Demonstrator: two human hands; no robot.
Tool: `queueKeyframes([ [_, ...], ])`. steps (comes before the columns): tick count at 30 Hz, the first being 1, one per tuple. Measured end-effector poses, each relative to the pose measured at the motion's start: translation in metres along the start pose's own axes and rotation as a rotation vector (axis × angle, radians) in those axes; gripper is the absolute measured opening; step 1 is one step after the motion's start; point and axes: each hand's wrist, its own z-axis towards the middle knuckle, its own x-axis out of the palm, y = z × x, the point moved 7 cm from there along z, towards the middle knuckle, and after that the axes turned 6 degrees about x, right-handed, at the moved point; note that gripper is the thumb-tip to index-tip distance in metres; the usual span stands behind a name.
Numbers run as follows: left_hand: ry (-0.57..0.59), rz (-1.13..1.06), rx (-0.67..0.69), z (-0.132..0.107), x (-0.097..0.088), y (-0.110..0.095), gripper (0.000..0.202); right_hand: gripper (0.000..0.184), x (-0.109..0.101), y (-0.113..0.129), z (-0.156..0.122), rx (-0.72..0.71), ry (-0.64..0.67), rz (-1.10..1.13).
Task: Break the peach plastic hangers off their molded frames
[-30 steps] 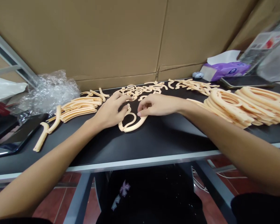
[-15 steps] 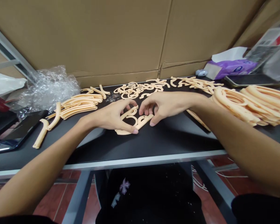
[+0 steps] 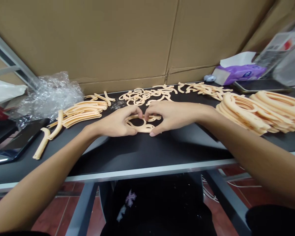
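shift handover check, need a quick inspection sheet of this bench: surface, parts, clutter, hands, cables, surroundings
surface: black table with a pale metal front edge.
work pieces: peach ring-shaped piece at the middle; stack of curved strips on the left; loose offcuts at the back; stack of large rings on the right.
clutter: crumpled plastic film and dark phone on the left; purple tissue pack and second phone on the right.
hands: left hand and right hand both pinch the ring-shaped piece.
cables: white cable on the floor under the right side.
surroundings: cardboard wall behind; red tiled floor.
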Motion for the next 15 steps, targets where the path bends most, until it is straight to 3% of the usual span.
queueKeyframes([
  [4, 0.065, 0.076, 0.099, 0.001, 0.006, -0.009, 0.031, 0.053, 0.009, 0.0, -0.018, 0.062, -0.062, -0.038],
  [10, 0.076, 0.035, 0.168, 0.002, 0.022, -0.026, 0.028, 0.05, 0.031, 0.004, -0.075, 0.119, -0.31, 0.001],
  [15, 0.012, 0.006, 0.163, 0.005, 0.025, -0.028, 0.031, 0.04, 0.035, 0.005, -0.103, 0.237, -0.302, -0.04],
])
